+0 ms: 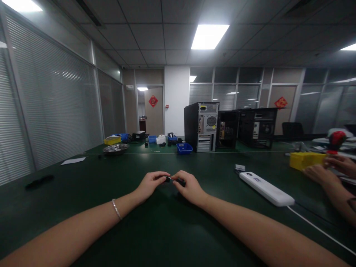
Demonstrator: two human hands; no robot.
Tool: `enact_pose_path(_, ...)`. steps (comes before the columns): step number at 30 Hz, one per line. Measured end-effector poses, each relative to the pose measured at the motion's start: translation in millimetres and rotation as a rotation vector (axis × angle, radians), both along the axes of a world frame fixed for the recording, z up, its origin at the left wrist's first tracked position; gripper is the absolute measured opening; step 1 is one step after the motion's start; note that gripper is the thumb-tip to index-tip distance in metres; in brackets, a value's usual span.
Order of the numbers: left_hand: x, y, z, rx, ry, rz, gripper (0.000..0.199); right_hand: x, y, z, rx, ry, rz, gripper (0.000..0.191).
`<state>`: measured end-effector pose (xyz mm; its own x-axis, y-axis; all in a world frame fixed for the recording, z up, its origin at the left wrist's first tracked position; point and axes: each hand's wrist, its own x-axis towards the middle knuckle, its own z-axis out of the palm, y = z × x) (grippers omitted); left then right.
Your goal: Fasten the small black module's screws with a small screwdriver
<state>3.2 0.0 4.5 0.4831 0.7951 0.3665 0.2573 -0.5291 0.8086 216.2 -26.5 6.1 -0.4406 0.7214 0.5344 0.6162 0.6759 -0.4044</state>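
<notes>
Over the middle of the green table (pixel 139 233), my left hand (pixel 148 186) pinches a small black part (pixel 167 179) between thumb and fingertips. My right hand (pixel 192 190) is closed on what looks like a small screwdriver (pixel 181 182), with a dark handle and a thin metal shaft. Its shaft points left and meets the black part, or comes very close to it. Fingers cover much of both items, so the part's exact kind does not show.
A white power strip (pixel 265 188) with a cable lies to the right. Computer cases (pixel 201 128) stand behind, beside a blue tray (pixel 184 148). A metal bowl (pixel 115 149) sits back left. At far right, another person's hands (pixel 324 174) work near a yellow bin (pixel 306 160).
</notes>
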Motion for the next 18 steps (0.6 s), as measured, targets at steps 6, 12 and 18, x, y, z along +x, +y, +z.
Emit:
enact_pose_path(6, -2, -5, 6.4, 0.100, 0.140, -0.050, 0.024, 0, -2, 2.6, 0.003, 0.020, -0.007, 0.017)
enact_pose_path(12, 3, -18, 12.5, 0.231, 0.310, -0.173, 0.020, -2, -1, 1.6, 0.009, 0.030, -0.005, 0.017)
enact_pose_path(18, 5, -23, 16.7, 0.293, 0.359, -0.160, 0.018, -2, 2, -1.0, 0.008, 0.027, -0.008, 0.017)
